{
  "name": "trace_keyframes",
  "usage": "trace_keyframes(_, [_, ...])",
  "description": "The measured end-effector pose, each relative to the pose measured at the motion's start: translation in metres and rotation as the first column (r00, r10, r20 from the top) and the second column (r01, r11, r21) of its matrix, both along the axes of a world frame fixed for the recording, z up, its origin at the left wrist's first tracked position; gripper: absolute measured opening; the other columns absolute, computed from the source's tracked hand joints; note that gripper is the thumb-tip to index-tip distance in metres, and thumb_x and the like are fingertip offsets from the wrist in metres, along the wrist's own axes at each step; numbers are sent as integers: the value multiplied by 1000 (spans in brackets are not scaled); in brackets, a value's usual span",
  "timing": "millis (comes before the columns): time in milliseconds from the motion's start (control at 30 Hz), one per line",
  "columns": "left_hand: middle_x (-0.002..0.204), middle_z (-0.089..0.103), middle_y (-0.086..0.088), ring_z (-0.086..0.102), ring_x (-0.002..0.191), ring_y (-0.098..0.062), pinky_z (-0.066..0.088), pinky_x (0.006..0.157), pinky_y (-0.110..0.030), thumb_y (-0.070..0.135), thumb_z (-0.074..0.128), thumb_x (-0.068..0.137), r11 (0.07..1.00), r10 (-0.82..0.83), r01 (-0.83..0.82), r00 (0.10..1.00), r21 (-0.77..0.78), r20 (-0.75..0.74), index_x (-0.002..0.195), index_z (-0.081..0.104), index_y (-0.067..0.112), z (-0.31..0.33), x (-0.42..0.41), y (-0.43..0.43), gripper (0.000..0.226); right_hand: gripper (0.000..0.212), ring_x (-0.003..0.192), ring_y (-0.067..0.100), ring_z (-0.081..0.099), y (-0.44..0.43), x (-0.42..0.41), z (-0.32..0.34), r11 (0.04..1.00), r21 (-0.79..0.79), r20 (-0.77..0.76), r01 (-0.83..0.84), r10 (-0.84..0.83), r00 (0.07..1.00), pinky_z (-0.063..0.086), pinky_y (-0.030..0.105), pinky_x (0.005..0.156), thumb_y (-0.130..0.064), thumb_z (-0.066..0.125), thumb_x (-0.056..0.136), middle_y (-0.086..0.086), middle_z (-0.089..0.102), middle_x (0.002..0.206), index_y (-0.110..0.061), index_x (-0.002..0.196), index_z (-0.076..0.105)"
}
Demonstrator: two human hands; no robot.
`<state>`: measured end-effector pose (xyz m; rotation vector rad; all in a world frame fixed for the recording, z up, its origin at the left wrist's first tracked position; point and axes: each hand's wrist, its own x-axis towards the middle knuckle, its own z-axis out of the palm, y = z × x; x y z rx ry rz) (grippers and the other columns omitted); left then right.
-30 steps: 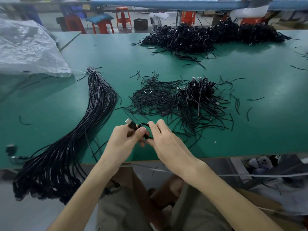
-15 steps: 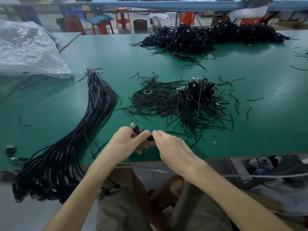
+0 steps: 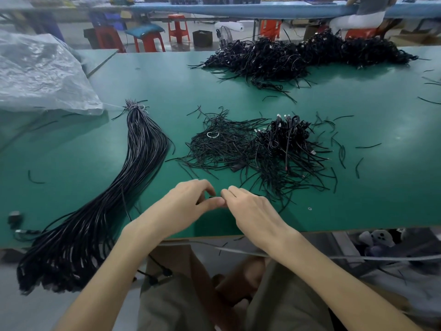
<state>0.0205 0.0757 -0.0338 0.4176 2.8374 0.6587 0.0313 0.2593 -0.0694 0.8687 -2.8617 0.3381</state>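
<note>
My left hand [image 3: 188, 204] and my right hand [image 3: 250, 209] meet fingertip to fingertip low over the green table [image 3: 381, 199], near its front edge. Between them they pinch a small coiled black cable [image 3: 213, 197]; only a sliver of it shows, the rest is hidden under my fingers. Just beyond my hands lies a heap of thin black ties [image 3: 222, 144], and to its right a pile of coiled black cables [image 3: 286, 139] with small metal plugs.
A long bundle of straight black cables [image 3: 133, 177] runs from mid-table over the front edge at left. A large heap of black cables [image 3: 298, 56] lies at the back. A clear plastic bag [image 3: 40, 75] sits far left. Loose ties are scattered at right.
Both hands have dropped toward the table and closed over the cable. Its plug end, which stuck up above my left fingers earlier, is now hidden.
</note>
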Motion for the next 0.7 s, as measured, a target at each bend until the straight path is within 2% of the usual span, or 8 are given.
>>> trace_keyframes(67, [91,54,1,54,85,-18,46,80,-36,62,30,97,992,-75,80,996,-97,55,93,57,17,0,-4,4,52,34,86,18,51,2,-2,1,1000,3,-30,-5,5,1000,34,30,57,12,52,86,-6,35,90,-17,104,48])
trace_keyframes(133, [89,50,-2,51,84,-21,41,77,-36,63,17,91,993,-93,99,992,-69,83,89,50,11,-2,-6,6,62,37,86,20,52,3,-5,4,1000,8,-61,-1,1,998,35,30,55,15,52,79,-3,41,90,-14,103,52])
trace_keyframes(267, [88,58,-6,56,76,-20,47,73,-34,65,21,91,981,-90,81,995,178,40,98,51,6,-15,-9,3,66,33,91,23,54,3,-16,11,1000,-13,-154,-2,0,988,36,31,57,12,49,79,2,52,95,-12,102,54])
trace_keyframes(333, [73,57,1,51,55,-11,44,54,-23,64,27,92,932,-41,15,997,361,65,97,50,7,-22,-11,2,62,33,93,24,54,1,-22,14,1000,-10,-181,-26,23,983,40,32,60,3,33,84,3,54,97,-11,102,55])
trace_keyframes(433, [68,55,9,44,51,-6,38,52,-23,59,29,98,909,31,-31,999,415,6,95,53,13,-32,-18,2,52,47,94,23,55,-4,-33,13,998,-26,-181,-65,59,982,44,34,70,-13,14,88,4,59,98,-11,102,58])
trace_keyframes(533, [71,53,1,44,59,-15,41,61,-41,48,27,107,917,152,-98,982,386,-113,87,50,22,-44,-27,1,40,22,105,24,57,-8,-49,8,1000,-4,-236,16,-16,972,41,35,88,-25,43,105,1,62,110,-15,116,60])
trace_keyframes(600, [70,51,2,44,60,-16,39,62,-40,39,29,110,868,270,-188,955,459,-120,85,50,20,-49,-34,1,38,39,111,25,55,-10,-57,8,985,-35,-301,168,-171,938,38,37,95,-37,60,99,3,60,119,-13,130,57])
trace_keyframes(700, [58,44,11,39,50,-12,33,52,-31,27,31,112,695,424,-327,905,641,2,82,50,11,-54,-43,1,38,62,121,28,47,-9,-65,12,908,-229,-317,351,-410,855,34,42,104,-40,71,91,9,52,132,-8,139,49])
